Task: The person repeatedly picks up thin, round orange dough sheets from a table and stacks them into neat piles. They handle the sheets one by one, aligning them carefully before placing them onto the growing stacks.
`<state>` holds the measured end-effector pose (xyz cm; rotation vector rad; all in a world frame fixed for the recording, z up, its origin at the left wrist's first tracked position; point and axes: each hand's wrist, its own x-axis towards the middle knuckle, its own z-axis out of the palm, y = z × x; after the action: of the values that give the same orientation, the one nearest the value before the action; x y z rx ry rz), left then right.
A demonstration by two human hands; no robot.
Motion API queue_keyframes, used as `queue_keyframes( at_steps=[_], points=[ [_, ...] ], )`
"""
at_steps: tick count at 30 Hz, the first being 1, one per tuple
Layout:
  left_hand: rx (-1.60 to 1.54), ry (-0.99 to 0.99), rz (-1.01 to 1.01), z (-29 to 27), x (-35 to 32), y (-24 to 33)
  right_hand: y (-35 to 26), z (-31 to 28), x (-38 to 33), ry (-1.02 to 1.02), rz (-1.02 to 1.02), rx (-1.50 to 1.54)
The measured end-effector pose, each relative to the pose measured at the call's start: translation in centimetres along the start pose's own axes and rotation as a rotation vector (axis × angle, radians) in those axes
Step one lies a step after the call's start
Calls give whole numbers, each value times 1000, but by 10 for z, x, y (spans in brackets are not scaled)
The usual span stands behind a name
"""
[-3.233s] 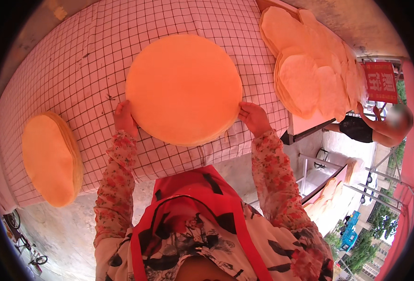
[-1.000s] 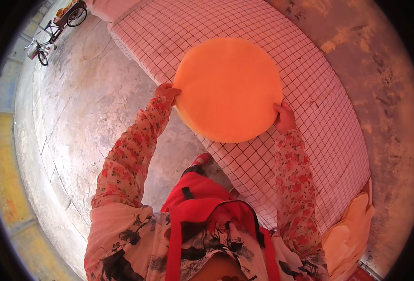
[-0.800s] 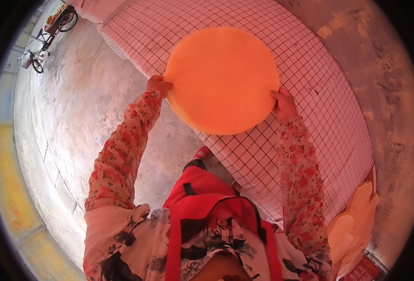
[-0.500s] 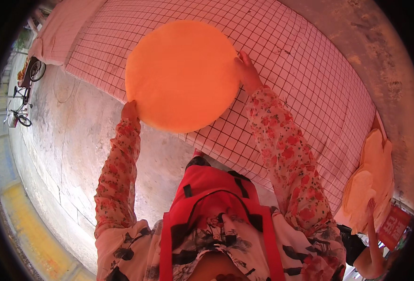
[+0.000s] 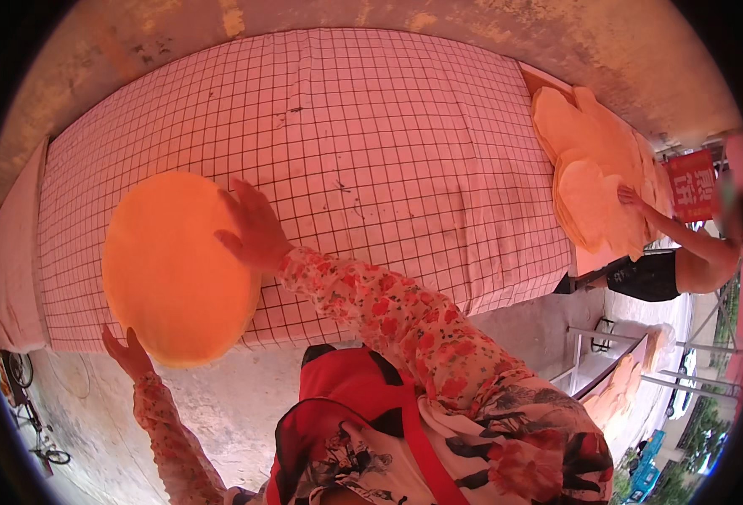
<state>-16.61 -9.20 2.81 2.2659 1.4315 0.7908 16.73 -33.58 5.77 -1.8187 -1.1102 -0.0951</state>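
A large round orange flatbread [image 5: 178, 269] lies flat on the checked pink cloth [image 5: 371, 194], its near edge reaching the table's front edge. It appears to be a stack, though the layers are hard to make out. At its near left rim is my left hand [image 5: 132, 355], fingers apart and not gripping. My right hand [image 5: 256, 225] is by the upper right rim with fingers spread, the tips at or just over the edge; whether they touch is unclear. Patterned floral sleeves cover both my forearms.
At the table's right end lie piles of folded flatbreads [image 5: 590, 194], with another person's hand [image 5: 628, 195] on them. Beyond is a red sign [image 5: 689, 187]. More flatbreads [image 5: 615, 387] rest on a lower stand at right. A cycle [image 5: 50, 453] stands at lower left.
The view has swung right, bringing the piles and the other person further in. My fingers, earlier holding the flatbread's rim on both sides, have spread; the flatbread now rests on the cloth.
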Motion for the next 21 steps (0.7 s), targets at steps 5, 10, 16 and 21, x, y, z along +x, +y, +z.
queue_keyframes(
  at_steps=[5, 10, 16, 21],
  points=[
    [136, -452, 493, 39, 23, 156, -22, -9, -49, -344, -97, -68],
    [358, -834, 388, 77, 75, 147, 17, -94, -61, -276, 24, 150],
    [39, -533, 639, 144, -17, 282, 148, -386, -207, 193, 313, -683],
    [-417, -765, 945, 240, -242, 498, 236, -594, -338, 268, 699, -1177]
  ],
)
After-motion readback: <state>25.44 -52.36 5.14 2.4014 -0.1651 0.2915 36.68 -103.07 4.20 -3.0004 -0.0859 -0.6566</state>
